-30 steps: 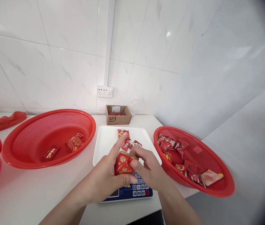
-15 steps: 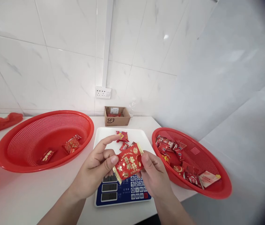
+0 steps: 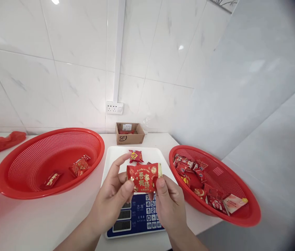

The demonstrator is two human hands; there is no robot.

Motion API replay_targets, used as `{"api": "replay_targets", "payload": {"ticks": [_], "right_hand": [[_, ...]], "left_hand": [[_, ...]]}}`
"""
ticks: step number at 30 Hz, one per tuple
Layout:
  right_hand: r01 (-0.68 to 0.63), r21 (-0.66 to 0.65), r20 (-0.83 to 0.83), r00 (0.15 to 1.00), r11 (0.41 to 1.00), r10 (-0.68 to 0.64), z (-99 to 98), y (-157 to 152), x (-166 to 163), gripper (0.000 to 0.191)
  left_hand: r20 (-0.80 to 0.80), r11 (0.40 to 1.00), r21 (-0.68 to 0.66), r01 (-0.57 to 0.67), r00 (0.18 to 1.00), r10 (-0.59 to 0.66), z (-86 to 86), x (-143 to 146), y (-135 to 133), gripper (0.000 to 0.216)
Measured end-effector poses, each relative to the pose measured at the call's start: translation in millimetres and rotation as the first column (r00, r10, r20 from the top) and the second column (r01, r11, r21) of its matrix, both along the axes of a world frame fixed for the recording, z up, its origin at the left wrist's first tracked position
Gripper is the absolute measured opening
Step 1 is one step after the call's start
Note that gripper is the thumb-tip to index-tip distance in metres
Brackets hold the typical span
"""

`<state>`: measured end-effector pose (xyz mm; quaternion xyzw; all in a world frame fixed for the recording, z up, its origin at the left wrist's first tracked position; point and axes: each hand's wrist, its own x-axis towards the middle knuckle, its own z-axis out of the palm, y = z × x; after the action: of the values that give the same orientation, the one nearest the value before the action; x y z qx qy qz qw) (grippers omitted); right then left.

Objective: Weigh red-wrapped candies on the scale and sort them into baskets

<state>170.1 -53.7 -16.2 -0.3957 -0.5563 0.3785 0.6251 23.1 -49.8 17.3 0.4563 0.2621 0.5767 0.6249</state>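
Observation:
Between my two hands is a red wrapped snack packet (image 3: 144,178) with gold lettering and gold crimped ends, its printed front turned toward me. My left hand (image 3: 113,195) pinches its left end between thumb and fingers, the index finger stretched out above. At the right end, my right hand (image 3: 169,198) grips it with the thumb on the front. Behind and below is a white and blue weighing scale (image 3: 139,223), partly covered by my hands. Another red packet (image 3: 136,156) lies on its white pan, with more wrappers partly hidden behind the held one.
A red sieve basket (image 3: 50,134) with a few packets stands left; another red basket (image 3: 251,216) with several packets and a pale card (image 3: 235,203) stands right. Behind the scale is a cardboard box (image 3: 130,138) by the wall. Red netting (image 3: 3,142) lies far left.
The held packet has turned from a tilt to nearly level, its lettering now facing me squarely. Both hands keep their hold. The view has tipped slightly upward.

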Motion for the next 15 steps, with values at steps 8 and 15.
{"api": "replay_targets", "payload": {"ticks": [8,15], "right_hand": [[-0.121,0.043,-0.007,0.993,0.992,0.122,1.7,-8,-4,0.043],[-0.28,-0.04,-0.164,0.949,0.959,0.27,6.7,-4,5,0.048]], "left_hand": [[0.045,0.998,-0.033,-0.051,0.998,0.053,-1.4,-2,-5,0.055],[0.018,0.993,0.029,0.115,0.993,-0.115,-0.3,-31,10,0.054]]}}
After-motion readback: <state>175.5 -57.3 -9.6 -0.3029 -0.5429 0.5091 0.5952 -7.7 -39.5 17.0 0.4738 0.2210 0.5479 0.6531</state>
